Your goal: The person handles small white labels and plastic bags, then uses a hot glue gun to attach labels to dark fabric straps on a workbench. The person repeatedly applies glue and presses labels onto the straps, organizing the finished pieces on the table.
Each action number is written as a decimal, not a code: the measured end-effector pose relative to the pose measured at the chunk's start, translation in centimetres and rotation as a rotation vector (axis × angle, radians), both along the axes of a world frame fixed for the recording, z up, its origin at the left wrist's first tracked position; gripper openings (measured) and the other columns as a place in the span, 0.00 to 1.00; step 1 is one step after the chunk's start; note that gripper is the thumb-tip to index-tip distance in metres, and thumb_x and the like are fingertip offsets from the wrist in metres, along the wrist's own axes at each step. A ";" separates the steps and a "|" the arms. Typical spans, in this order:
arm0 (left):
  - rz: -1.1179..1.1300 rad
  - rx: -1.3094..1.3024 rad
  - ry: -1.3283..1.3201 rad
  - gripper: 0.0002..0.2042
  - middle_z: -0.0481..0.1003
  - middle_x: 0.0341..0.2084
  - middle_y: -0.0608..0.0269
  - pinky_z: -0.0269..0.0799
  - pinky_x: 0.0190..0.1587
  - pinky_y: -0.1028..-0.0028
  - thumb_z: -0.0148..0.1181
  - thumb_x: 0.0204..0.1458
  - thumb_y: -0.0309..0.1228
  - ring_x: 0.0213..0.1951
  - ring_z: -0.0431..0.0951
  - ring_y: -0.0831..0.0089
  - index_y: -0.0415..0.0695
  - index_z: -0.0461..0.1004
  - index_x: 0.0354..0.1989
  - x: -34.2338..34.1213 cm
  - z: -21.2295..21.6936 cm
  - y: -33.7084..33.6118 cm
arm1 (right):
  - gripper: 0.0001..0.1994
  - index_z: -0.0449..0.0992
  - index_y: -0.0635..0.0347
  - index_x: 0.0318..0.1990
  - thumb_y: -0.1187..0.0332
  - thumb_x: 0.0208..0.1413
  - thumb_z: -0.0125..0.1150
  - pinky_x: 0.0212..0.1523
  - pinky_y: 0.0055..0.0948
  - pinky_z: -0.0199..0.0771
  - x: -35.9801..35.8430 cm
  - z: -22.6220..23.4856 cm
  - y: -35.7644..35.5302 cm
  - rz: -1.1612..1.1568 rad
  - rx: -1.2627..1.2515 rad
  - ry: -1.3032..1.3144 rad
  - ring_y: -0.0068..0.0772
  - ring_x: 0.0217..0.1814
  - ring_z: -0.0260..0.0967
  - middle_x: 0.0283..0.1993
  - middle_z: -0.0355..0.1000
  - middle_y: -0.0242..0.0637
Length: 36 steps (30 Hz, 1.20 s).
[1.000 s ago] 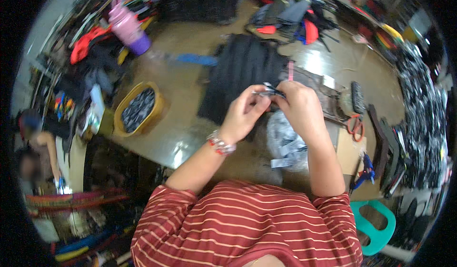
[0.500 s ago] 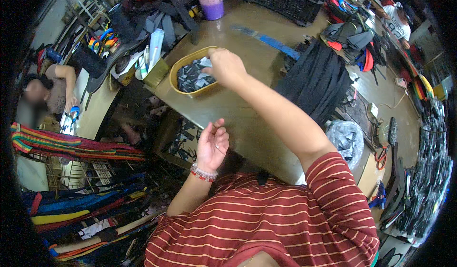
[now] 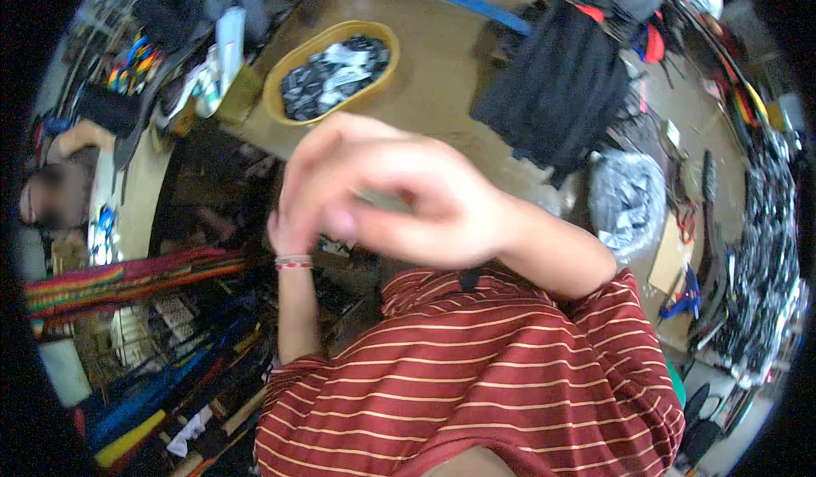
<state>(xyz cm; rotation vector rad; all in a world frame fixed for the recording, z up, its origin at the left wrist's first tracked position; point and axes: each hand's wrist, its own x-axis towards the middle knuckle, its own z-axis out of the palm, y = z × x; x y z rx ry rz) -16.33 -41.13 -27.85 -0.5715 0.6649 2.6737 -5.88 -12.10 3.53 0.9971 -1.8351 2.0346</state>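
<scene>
My right hand (image 3: 425,192) is raised close in front of me, blurred by motion. Its fingers bend round toward the thumb; whatever may be between them does not show. Behind it, my left hand (image 3: 286,232) is mostly covered, with a beaded bracelet at the wrist. How its fingers lie is hidden. Beyond both hands, an oval yellow tub (image 3: 274,94) stands on the table, holding many small flat black, grey and white pieces (image 3: 336,73).
Dark cloth (image 3: 552,77) is heaped to the right of the tub, with a clear plastic bag (image 3: 627,201) nearer me. A tan box (image 3: 236,94) with upright items stands left of the tub. At far left, striped webbing (image 3: 136,277) hangs near a seated person (image 3: 81,141).
My right hand has left the tub and come back toward me, in front of my left hand. My left hand has shifted leftward. The view has tilted, so the tub sits higher.
</scene>
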 end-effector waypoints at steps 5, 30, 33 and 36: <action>0.015 -1.156 -0.243 0.19 0.67 0.52 0.42 0.67 0.55 0.55 0.50 0.56 0.31 0.54 0.69 0.53 0.37 0.65 0.55 -4.6 -4.8 -4.2 | 0.13 0.72 0.68 0.38 0.64 0.59 0.51 0.44 0.35 0.68 7.7 5.2 0.7 0.376 -0.296 0.182 0.40 0.46 0.65 0.43 0.68 0.48; -1.220 -0.333 1.826 0.09 0.67 0.38 0.64 0.65 0.47 0.74 0.59 0.55 0.35 0.43 0.68 0.75 0.42 0.74 0.35 16.2 35.2 42.1 | 0.20 0.73 0.58 0.44 0.65 0.42 0.68 0.60 0.48 0.58 23.2 -1.4 20.0 -1.508 0.811 -0.267 0.54 0.58 0.60 0.53 0.65 0.46; -1.182 -0.040 1.474 0.19 0.72 0.47 0.45 0.67 0.50 0.68 0.49 0.57 0.43 0.46 0.74 0.64 0.36 0.73 0.38 12.7 42.3 42.7 | 0.11 0.76 0.58 0.36 0.68 0.44 0.66 0.59 0.46 0.59 21.1 -3.7 21.1 -1.446 0.887 -0.400 0.50 0.57 0.61 0.50 0.66 0.45; -0.842 -0.068 1.473 0.19 0.73 0.44 0.50 0.67 0.48 0.71 0.49 0.57 0.44 0.44 0.73 0.66 0.38 0.73 0.37 9.3 48.1 41.2 | 0.09 0.77 0.57 0.35 0.70 0.44 0.67 0.57 0.40 0.61 23.2 -3.8 22.3 -1.469 0.726 -0.395 0.46 0.57 0.62 0.50 0.67 0.42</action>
